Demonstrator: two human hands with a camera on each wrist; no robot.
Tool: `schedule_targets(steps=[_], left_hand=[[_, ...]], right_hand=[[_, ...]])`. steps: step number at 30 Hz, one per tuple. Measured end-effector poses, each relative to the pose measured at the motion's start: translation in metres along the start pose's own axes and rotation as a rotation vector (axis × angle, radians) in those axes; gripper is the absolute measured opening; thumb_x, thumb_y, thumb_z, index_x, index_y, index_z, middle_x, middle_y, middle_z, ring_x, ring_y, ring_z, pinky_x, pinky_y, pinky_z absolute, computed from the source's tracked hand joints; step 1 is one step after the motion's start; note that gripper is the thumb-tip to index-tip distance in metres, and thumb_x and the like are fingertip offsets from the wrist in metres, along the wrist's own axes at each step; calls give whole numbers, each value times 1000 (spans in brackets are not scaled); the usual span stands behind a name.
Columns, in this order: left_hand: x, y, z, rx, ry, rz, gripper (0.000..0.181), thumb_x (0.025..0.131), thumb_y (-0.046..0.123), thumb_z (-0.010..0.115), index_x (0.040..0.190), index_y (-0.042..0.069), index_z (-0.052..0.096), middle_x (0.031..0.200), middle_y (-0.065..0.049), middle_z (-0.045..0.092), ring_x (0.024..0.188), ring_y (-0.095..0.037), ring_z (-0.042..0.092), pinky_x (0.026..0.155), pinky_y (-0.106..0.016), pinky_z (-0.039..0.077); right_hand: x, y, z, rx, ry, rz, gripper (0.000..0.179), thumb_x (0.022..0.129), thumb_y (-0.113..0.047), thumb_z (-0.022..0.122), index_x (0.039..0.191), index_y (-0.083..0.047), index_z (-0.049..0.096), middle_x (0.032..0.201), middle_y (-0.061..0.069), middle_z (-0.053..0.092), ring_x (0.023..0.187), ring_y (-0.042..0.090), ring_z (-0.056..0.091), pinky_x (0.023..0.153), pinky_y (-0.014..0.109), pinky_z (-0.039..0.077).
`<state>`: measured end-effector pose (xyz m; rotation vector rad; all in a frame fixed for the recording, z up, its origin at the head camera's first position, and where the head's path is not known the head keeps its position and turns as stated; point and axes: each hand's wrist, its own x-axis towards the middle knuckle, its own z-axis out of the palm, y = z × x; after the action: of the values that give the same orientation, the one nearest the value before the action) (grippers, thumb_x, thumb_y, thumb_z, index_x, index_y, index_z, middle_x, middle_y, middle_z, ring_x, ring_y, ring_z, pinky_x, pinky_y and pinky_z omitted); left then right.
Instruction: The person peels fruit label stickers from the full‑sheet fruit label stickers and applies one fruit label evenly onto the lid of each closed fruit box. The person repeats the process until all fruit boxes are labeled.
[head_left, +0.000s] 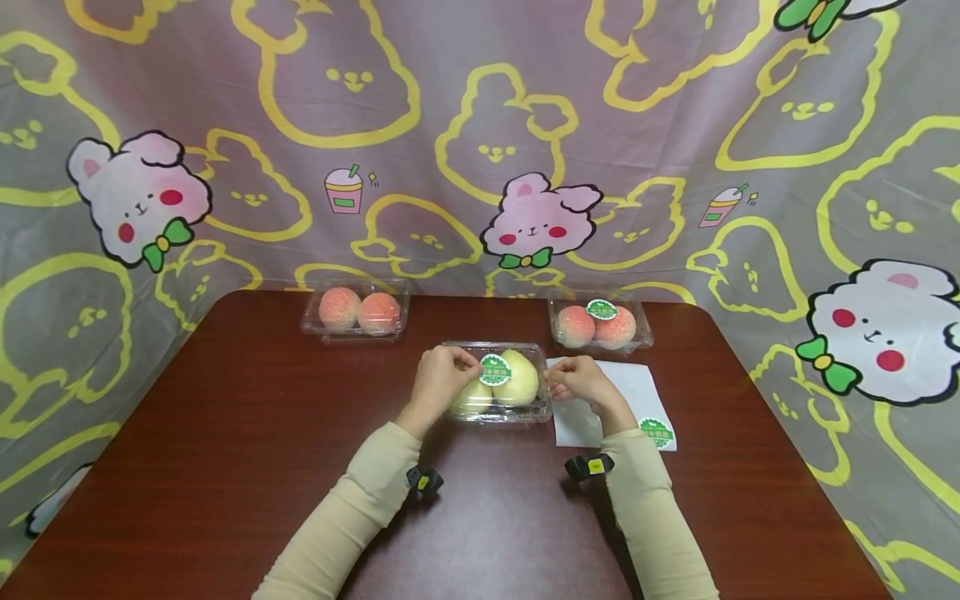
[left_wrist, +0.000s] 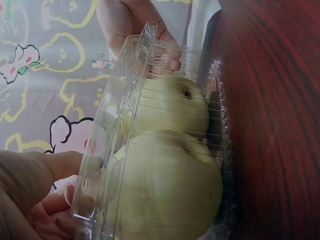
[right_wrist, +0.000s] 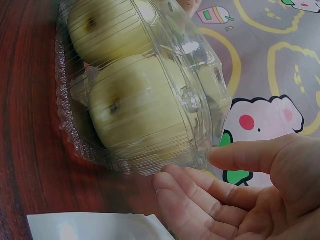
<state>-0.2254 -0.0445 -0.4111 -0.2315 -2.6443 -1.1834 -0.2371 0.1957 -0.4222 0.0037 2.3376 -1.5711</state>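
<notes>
In the head view, a clear plastic clamshell box (head_left: 525, 414) holds two pale yellow-green pears (head_left: 516, 382). On its lid lies a round green-and-white sticker (head_left: 496, 369). My left hand (head_left: 442, 379) reaches over the lid's left part, its thumb and finger tips meeting at the sticker's left edge. In the left wrist view, those tips show partly through the plastic lid (left_wrist: 107, 135). At the box's right end is my right hand (head_left: 581, 383). The right wrist view shows its thumb at the lid's corner and its loosely bent fingers (right_wrist: 200, 200) beside the end wall, nothing gripped between.
A white backing sheet (head_left: 585, 421) with another green sticker (head_left: 656, 433) lies under and beside my right wrist. Behind stand two clear boxes of peaches: the right box (head_left: 637, 337) carries a sticker, the left box (head_left: 356, 331) shows none. A patterned curtain (head_left: 427, 167) borders the brown table (head_left: 225, 433).
</notes>
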Motion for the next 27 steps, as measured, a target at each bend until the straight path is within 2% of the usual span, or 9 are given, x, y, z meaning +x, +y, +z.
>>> schedule_targets(steps=[7, 19, 27], left_hand=[[-1, 2, 0, 24, 8, -1, 5, 75, 13, 75, 71, 10, 76, 70, -4, 74, 67, -22, 67, 56, -27, 47], [-2, 5, 1, 85, -6, -58, 7, 77, 17, 76, 71, 14, 74, 71, -3, 73, 69, -23, 67, 54, -29, 46], [-4, 6, 2, 117, 3, -42, 10, 79, 24, 77, 73, 17, 75, 73, 1, 74, 70, -20, 68, 54, -30, 47]], right_hand=[[0, 0, 0, -3, 5, 4, 29, 95, -4, 51, 109, 21, 57, 68, -3, 63, 58, 3, 62, 67, 29, 60], [-2, -3, 0, -16, 1, -4, 30, 95, -6, 51, 110, 20, 57, 71, -2, 64, 60, 3, 62, 68, 29, 60], [-2, -3, 0, -18, 8, 9, 29, 96, -6, 52, 108, 20, 57, 68, -3, 62, 59, 3, 62, 68, 29, 60]])
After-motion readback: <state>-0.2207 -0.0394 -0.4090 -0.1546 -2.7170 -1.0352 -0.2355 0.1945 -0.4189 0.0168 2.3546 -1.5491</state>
